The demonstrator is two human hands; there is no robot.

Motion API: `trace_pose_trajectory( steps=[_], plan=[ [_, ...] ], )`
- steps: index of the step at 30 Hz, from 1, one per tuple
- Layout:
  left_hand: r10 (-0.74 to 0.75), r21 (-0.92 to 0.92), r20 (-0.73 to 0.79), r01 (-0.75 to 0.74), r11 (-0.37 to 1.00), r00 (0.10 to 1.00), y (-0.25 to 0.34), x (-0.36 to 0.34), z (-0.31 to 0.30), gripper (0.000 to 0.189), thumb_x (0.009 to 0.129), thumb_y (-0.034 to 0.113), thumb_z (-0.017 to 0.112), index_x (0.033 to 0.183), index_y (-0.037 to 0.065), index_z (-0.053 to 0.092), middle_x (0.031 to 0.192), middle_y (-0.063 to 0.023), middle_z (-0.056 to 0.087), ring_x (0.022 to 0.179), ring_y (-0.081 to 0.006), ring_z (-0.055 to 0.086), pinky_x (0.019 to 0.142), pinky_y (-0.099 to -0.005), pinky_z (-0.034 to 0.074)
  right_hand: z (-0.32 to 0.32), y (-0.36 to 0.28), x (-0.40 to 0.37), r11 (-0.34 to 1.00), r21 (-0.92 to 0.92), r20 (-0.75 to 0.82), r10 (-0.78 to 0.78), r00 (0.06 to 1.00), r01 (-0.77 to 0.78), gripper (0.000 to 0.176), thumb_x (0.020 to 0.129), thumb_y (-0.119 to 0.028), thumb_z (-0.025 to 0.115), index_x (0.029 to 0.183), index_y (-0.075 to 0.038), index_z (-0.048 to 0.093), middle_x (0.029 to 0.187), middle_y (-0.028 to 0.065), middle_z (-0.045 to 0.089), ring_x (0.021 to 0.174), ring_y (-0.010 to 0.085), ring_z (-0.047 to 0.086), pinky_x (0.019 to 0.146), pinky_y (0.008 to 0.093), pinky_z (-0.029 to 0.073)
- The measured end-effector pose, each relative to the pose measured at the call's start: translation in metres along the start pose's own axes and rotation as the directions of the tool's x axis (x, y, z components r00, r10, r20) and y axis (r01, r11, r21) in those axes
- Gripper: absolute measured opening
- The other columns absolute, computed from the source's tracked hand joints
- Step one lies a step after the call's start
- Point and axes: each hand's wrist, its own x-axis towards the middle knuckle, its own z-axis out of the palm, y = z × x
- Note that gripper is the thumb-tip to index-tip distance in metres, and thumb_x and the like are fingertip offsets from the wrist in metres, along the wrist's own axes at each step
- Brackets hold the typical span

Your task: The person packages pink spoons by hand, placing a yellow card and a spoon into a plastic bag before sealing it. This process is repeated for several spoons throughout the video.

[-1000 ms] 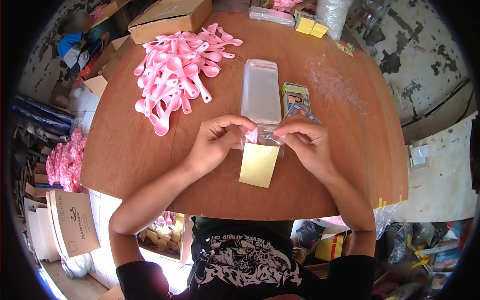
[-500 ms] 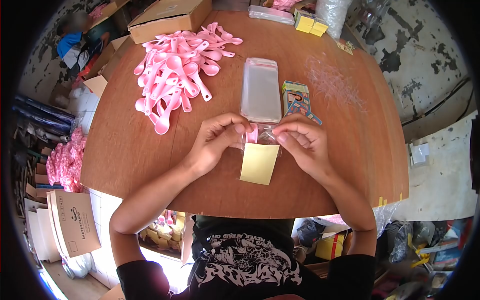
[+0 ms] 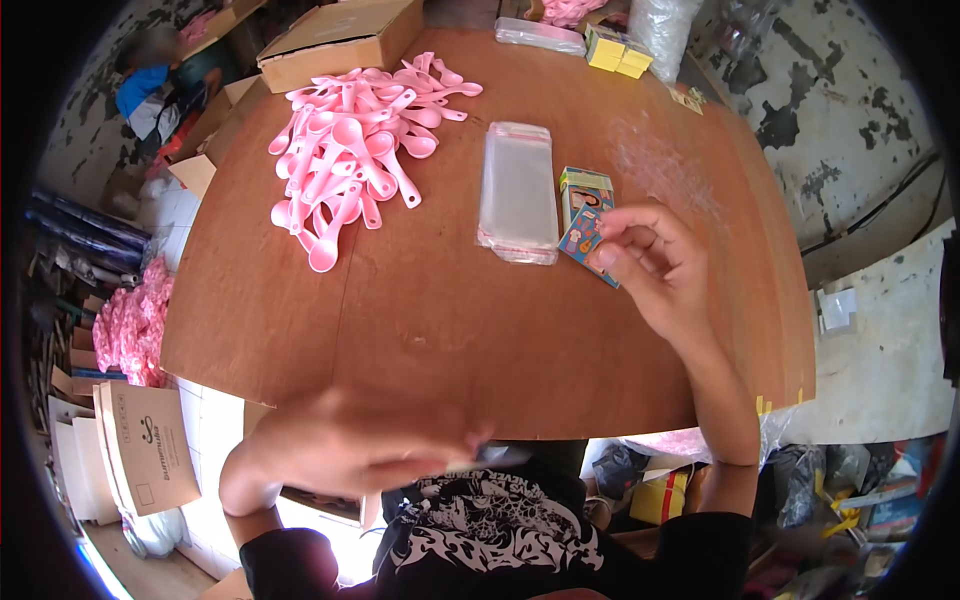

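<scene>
My left hand is smeared by motion low at the table's front edge, above my lap. A small blurred, partly see-through thing shows by its fingertips; its kind cannot be made out. My right hand is curled, thumb and forefinger at the right edge of a blue printed card. That card is tilted and lies partly over a stack of similar cards. Left of the cards lies a stack of clear plastic bags. A heap of pink plastic spoons covers the table's far left.
The brown wooden table has a cardboard box at its back edge. Thin clear strips lie scattered at the right. Yellow card stacks and a bag bundle sit at the back. Another person is at far left.
My left hand has dropped toward the table's front edge. The clear bag with yellow card and pink spoon is gone from the tabletop. My right hand moved right to the blue card, which shifted nearer.
</scene>
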Motion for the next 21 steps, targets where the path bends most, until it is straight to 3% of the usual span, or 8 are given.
trace_pose_trajectory(
  steps=[3, 5, 8, 10, 13, 14, 16, 21],
  plan=[
    [-0.071, 0.042, 0.218, 0.063, 0.997, 0.973, -0.006, -0.053, 0.022, 0.028, 0.08, 0.006, 0.073, 0.108, 0.005, 0.067, 0.101, -0.0092, 0.07, 0.088, -0.0225, 0.07, 0.075, -0.0305, 0.057, -0.012, 0.0, 0.013, 0.951, -0.308, 0.05, -0.008, 0.999, 0.023, 0.016, 0.086, -0.001, 0.066, 0.102, 0.0, 0.066, 0.089, 0.0059, 0.065, 0.079, 0.0124, 0.063, 0.07, 0.0252, 0.051],
    [-0.398, 0.006, 0.347, 0.422, 0.907, 0.85, -0.019, -0.082, 0.034, 0.033, 0.078, -0.004, 0.065, 0.11, 0.004, 0.063, 0.099, -0.0106, 0.069, 0.084, -0.0251, 0.068, 0.07, -0.0354, 0.055, -0.013, 0.003, 0.021, 0.841, -0.529, 0.14, -0.048, 0.989, 0.116, 0.009, 0.082, -0.002, 0.068, 0.09, -0.003, 0.069, 0.089, 0.0081, 0.067, 0.076, 0.0185, 0.065, 0.067, 0.0287, 0.052],
    [-0.75, 0.27, 0.225, 0.7, 0.661, 0.622, -0.062, -0.154, 0.054, 0.034, 0.08, 0.002, 0.064, 0.113, 0.004, 0.06, 0.105, -0.0136, 0.067, 0.094, -0.0306, 0.066, 0.083, -0.0425, 0.05, -0.007, 0.02, 0.035, 0.734, -0.626, 0.332, -0.053, 0.942, 0.262, 0.011, 0.079, -0.005, 0.071, 0.089, -0.002, 0.069, 0.084, 0.009, 0.066, 0.076, 0.02, 0.065, 0.069, 0.0304, 0.051],
    [-0.792, 0.479, -0.076, 0.719, 0.504, 0.606, -0.073, -0.192, 0.064, 0.036, 0.083, 0.008, 0.063, 0.119, 0.004, 0.057, 0.114, -0.0155, 0.064, 0.104, -0.0311, 0.062, 0.09, -0.0421, 0.048, 0.003, 0.032, 0.042, 0.64, -0.685, 0.401, -0.067, 0.914, 0.348, 0.013, 0.077, -0.007, 0.072, 0.088, -0.003, 0.069, 0.083, 0.0085, 0.066, 0.076, 0.0221, 0.064, 0.069, 0.0328, 0.05],
    [-0.884, 0.685, -0.087, 0.672, 0.282, 0.46, -0.078, -0.219, 0.082, 0.038, 0.088, 0.017, 0.061, 0.124, 0.005, 0.055, 0.121, -0.0169, 0.06, 0.109, -0.0319, 0.059, 0.094, -0.0415, 0.046, 0.016, 0.047, 0.055, 0.519, -0.739, 0.477, -0.048, 0.878, 0.429, 0.015, 0.073, -0.016, 0.074, 0.084, -0.006, 0.07, 0.081, 0.0079, 0.067, 0.072, 0.0248, 0.063, 0.068, 0.0371, 0.05],
    [-0.884, 0.685, -0.089, 0.673, 0.279, 0.458, -0.08, -0.224, 0.084, 0.038, 0.088, 0.017, 0.061, 0.124, 0.005, 0.055, 0.121, -0.0169, 0.06, 0.109, -0.0319, 0.059, 0.094, -0.0415, 0.046, 0.019, 0.048, 0.058, 0.506, -0.749, 0.485, -0.022, 0.874, 0.429, 0.017, 0.072, -0.022, 0.076, 0.08, -0.009, 0.071, 0.078, 0.0078, 0.068, 0.069, 0.0255, 0.062, 0.067, 0.0388, 0.049],
    [-0.862, 0.34, 0.169, 0.793, 0.506, 0.477, -0.074, -0.197, 0.085, 0.039, 0.091, 0.026, 0.059, 0.124, 0.005, 0.055, 0.12, -0.0169, 0.061, 0.108, -0.0329, 0.06, 0.094, -0.0418, 0.046, 0.022, 0.047, 0.065, 0.522, -0.755, 0.49, 0.047, 0.87, 0.397, 0.013, 0.073, -0.018, 0.074, 0.08, -0.007, 0.071, 0.078, 0.0077, 0.068, 0.072, 0.0255, 0.063, 0.068, 0.0377, 0.049],
    [-0.576, 0.079, 0.422, 0.604, 0.793, 0.7, -0.025, -0.095, 0.06, 0.036, 0.093, 0.027, 0.059, 0.121, 0.004, 0.056, 0.108, -0.015, 0.065, 0.093, -0.0316, 0.065, 0.079, -0.04, 0.052, 0.021, 0.052, 0.071, 0.578, -0.754, 0.461, 0.128, 0.878, 0.312, 0.007, 0.076, -0.011, 0.069, 0.078, -0.004, 0.071, 0.079, 0.0081, 0.069, 0.076, 0.0248, 0.064, 0.069, 0.0363, 0.049]
  ],
)
